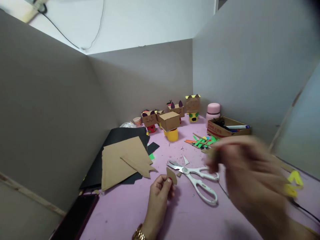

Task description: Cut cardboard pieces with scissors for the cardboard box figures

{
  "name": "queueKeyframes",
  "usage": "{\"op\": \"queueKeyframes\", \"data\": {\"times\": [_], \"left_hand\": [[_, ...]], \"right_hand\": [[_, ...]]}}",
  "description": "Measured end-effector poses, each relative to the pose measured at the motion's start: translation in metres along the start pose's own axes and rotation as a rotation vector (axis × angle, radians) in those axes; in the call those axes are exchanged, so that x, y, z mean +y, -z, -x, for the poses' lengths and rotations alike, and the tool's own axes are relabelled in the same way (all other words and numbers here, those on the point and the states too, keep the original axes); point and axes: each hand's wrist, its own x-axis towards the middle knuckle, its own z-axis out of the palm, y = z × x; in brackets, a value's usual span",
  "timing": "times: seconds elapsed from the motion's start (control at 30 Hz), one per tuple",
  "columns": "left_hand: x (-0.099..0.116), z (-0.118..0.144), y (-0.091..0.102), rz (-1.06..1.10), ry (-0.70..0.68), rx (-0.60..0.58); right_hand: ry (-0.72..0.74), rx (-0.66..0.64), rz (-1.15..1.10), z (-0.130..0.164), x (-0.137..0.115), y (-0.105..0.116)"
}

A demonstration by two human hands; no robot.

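Head-worn camera, looking forward and down, close over a pink table (120, 213), grey partitions (50, 110) behind

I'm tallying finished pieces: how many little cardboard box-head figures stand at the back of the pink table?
5, possibly more hidden: one with purple ears, a small one behind it, the plain box on a yellow cup, a purple-eared one, and a yellow-eared one farthest right.

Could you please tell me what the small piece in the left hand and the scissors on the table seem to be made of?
The small piece, pinched by the left hand, looks like brown cardboard: matte, tan, stiff with a cut edge, like the larger sheets nearby. The scissors appear to have shiny metal blades and glossy white handles, probably plastic.
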Motion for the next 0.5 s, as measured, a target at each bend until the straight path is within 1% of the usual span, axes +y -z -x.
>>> {"op": "queueKeyframes", "data": {"times": [0.03,0.07,0.13,0.17,0.23,0.3,0.4,0.43,0.5], "left_hand": [[-0.001,0.0,0.0,0.013,0.01,-0.012],[-0.002,0.001,0.0,0.026,0.021,-0.024],[-0.004,0.002,-0.001,0.049,0.04,-0.05],[-0.005,0.002,-0.002,0.056,0.048,-0.068],[-0.005,0.002,-0.002,0.065,0.053,-0.107],[-0.005,0.003,-0.002,0.065,0.046,-0.137],[-0.005,0.003,-0.002,0.049,0.036,-0.16],[-0.006,0.002,-0.001,0.055,0.039,-0.159],[-0.007,0.002,-0.001,0.089,0.054,-0.143]], "right_hand": [[-0.095,-0.102,0.03,-0.004,0.01,-0.008],[-0.208,-0.231,0.065,-0.004,0.022,-0.015],[-0.416,-0.489,0.128,0.006,0.047,-0.026],[-0.495,-0.559,0.098,0.014,0.057,-0.029],[-0.602,-0.623,0.032,0.03,0.07,-0.033],[-0.65,-0.647,-0.063,0.039,0.074,-0.034],[-0.716,-0.647,-0.223,0.039,0.073,-0.034],[-0.745,-0.638,-0.243,0.038,0.073,-0.034],[-0.786,-0.618,-0.208,0.037,0.074,-0.033]]}}
